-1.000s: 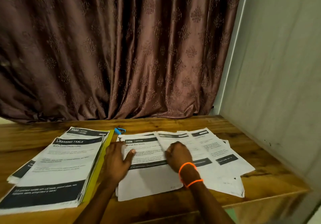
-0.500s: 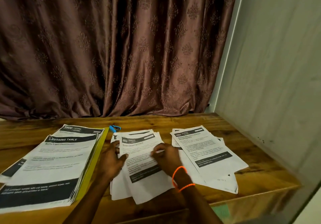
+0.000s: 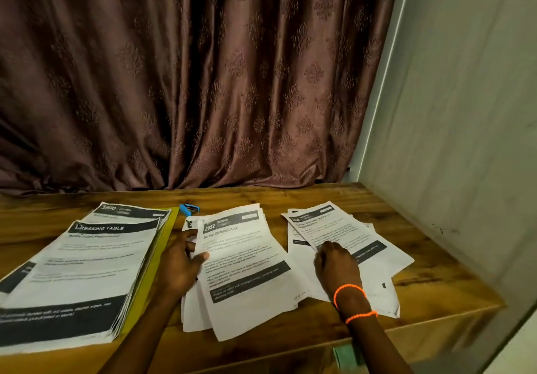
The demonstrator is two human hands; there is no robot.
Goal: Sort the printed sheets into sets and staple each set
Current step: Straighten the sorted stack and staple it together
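Note:
A thick stack of printed sheets (image 3: 72, 272) lies at the left on a yellow folder (image 3: 154, 260). In the middle sits a small loose set headed "2652 Screen Cleaning Check" (image 3: 247, 269). My left hand (image 3: 180, 263) holds its left edge, thumb on top of the sheet. To the right lies a fanned pile of sheets (image 3: 345, 234). My right hand (image 3: 337, 263), with orange bands at the wrist, rests on that pile, fingertips bent down onto the paper. A small blue stapler (image 3: 189, 208) lies behind the middle set, untouched.
The wooden table (image 3: 436, 272) ends at a grey wall on the right and a brown patterned curtain (image 3: 189, 83) at the back. Its front edge runs just under my forearms. Bare wood shows at the far right corner.
The spread sheets were split: the middle set was gathered and tilted under my left hand. My right hand left that set and moved right onto the fanned pile.

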